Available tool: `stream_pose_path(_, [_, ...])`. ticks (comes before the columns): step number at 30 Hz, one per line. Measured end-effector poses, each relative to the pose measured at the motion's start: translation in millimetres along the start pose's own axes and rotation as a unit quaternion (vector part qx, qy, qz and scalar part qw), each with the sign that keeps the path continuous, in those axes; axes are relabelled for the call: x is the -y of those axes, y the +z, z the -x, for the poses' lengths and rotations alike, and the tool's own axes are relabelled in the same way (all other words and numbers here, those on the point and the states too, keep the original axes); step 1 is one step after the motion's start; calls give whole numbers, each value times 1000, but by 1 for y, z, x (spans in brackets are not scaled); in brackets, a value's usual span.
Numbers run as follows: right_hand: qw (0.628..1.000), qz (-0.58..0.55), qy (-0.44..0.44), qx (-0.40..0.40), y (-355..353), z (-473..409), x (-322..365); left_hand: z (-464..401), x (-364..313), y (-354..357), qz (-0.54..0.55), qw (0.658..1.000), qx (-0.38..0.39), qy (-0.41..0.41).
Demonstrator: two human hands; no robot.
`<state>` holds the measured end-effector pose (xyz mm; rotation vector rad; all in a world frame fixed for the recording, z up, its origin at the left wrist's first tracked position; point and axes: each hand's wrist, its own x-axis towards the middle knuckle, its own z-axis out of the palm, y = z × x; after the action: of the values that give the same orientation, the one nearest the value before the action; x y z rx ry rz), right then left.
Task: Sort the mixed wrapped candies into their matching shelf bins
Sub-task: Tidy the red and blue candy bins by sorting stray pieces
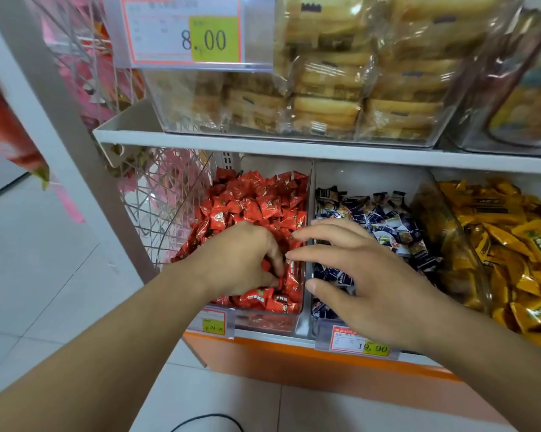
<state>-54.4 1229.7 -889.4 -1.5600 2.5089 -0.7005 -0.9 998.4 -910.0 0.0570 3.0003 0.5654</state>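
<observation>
The left hand (241, 260) reached into the near end of the red-candy bin (297, 310), fingers curled down among the red candies (256, 207); whether they pinched one could not be told. The right hand (365, 285) hovered, fingers spread and empty, over the dark-blue candies (384, 219) in the bin to the right. Yellow candies (512, 244) lay farther right. Each piece was probably light, its foil slippery and crinkly; a twisted wrapper end likely offered the surest hold.
</observation>
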Motion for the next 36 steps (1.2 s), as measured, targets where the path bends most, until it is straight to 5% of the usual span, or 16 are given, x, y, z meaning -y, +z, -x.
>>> stream_pose_path(7, [1000, -4, -1, -3, 1, 1, -1, -1, 9, -12, 47, 996, -58, -45])
stream_pose_path(14, [1000, -2, -3, -16, 4, 0, 2, -10, 10, -38, 147, 961, -220, -76])
stream_pose_path(24, [1000, 5, -1, -13, 1, -1, 5, 29, 7, -44, 61, 993, -101, 19])
stream_pose_path(30, [1000, -4, 1, -15, 1, 1, 5, 33, 14, -39, -22, 995, 81, -45])
stream_pose_path(36, [1000, -2, -4, -16, 2, 2, 4, 21, 7, -31, -51, 995, 85, -24])
